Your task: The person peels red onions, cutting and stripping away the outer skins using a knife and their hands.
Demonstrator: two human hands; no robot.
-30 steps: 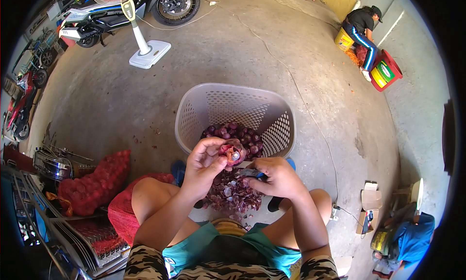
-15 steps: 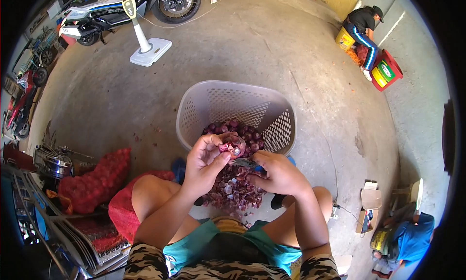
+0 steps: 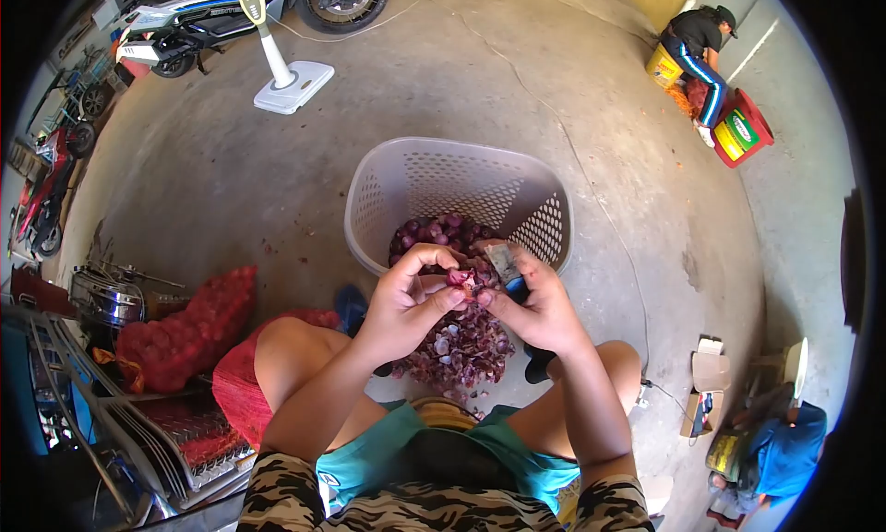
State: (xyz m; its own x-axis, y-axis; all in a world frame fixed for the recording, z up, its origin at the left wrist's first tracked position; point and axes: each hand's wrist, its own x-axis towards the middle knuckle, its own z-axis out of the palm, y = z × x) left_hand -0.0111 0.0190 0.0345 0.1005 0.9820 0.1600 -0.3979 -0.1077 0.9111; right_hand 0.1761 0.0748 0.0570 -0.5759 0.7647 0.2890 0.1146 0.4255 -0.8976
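My left hand [image 3: 413, 297] pinches a small red onion [image 3: 461, 281] between thumb and fingers, above a heap of loose onion skins [image 3: 452, 347] on the floor. My right hand [image 3: 540, 309] is closed round a knife [image 3: 501, 263], whose broad grey blade points up and away from the onion. The right thumb and fingertips press at the onion's skin, facing the left thumb. Part of the onion and the knife's grip are hidden by the fingers. Just beyond, a grey perforated basket [image 3: 461, 147] holds several red onions [image 3: 434, 234].
Red mesh sacks [image 3: 189, 329] lie at left beside a metal frame [image 3: 138, 449]. A fan [image 3: 293, 87] and motorcycle [image 3: 198, 24] stand ahead. One person [image 3: 694, 43] sits far right by a red bucket [image 3: 743, 131]; another person [image 3: 784, 449] is nearer. An open cardboard box [image 3: 706, 384] sits at right.
The knife blade has swung from lying flat under the onion to pointing upward. My right hand has moved up, bringing its thumb to the onion. The view has shifted slightly.
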